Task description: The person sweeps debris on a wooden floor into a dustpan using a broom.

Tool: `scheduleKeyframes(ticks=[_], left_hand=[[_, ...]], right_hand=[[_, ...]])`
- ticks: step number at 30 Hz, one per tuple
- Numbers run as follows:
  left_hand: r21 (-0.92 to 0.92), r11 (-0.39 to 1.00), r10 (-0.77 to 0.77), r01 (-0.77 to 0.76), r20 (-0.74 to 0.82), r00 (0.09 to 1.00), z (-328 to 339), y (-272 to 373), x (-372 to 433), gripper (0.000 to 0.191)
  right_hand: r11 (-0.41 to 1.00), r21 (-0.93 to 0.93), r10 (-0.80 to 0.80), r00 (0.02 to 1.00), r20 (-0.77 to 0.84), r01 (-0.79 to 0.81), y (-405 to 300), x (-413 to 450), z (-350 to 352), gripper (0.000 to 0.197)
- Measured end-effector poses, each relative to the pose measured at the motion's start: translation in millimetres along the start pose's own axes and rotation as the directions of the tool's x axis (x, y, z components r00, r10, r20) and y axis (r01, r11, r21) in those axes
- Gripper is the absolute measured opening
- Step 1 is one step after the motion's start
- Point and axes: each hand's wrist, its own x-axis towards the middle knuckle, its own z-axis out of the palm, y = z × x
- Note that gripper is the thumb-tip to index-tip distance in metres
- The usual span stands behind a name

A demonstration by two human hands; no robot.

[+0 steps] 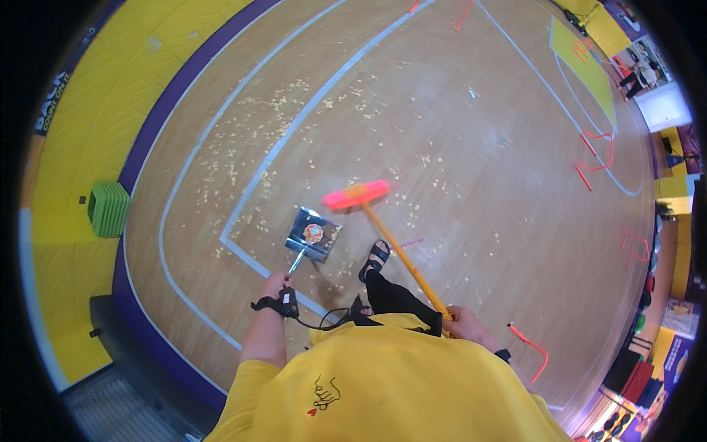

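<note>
My left hand point(278, 285) grips the handle of a shiny metal dustpan point(302, 227), which bears a round sticker. A few pale scraps show near the pan's right side. My right hand point(463, 322) is closed around the orange-yellow handle of a broom point(405, 258). The broom's pink bristle head point(356, 194) is slightly blurred and lies just beyond the pan, up and to the right. Many small pale scraps point(265, 124) are scattered over the wood-look floor point(469, 182), thickest ahead and to the left.
Stacked green plastic pieces point(107, 209) stand against the yellow padded wall point(105, 127). Red hurdles point(607, 152) stand to the right, one red bar point(536, 351) nearer me. A thin purple strip point(411, 243) lies beside my sandaled foot point(375, 258). A person point(642, 76) is at the far right.
</note>
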Motion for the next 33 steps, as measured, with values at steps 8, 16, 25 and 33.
scheduleKeyframes(ticks=[8,16,25,33], left_hand=[[-0.289,0.956,-0.010,0.047,0.128,0.992,37.9,64.9,-14.2,0.015],[-0.369,0.926,0.065,-0.078,-0.047,0.997,-17.8,93.1,-41.4,0.012],[-0.402,0.913,0.100,-0.066,0.066,0.993,-101.6,143.5,-27.5,0.014],[-0.417,0.909,-0.002,0.003,0.004,1.000,-172.0,190.5,-1.0,0.011]], right_hand=[[0.796,-0.451,-0.438,0.899,0.029,0.403,-53.2,43.9,-48.2,0.029],[0.940,-0.310,-0.227,0.939,-0.258,0.142,-108.2,91.6,-74.8,0.024],[0.987,0.140,-0.024,0.942,-0.334,0.075,-203.3,99.7,-54.4,0.011],[0.986,0.154,-0.023,0.961,-0.277,0.068,-293.9,114.3,9.7,0.012]])
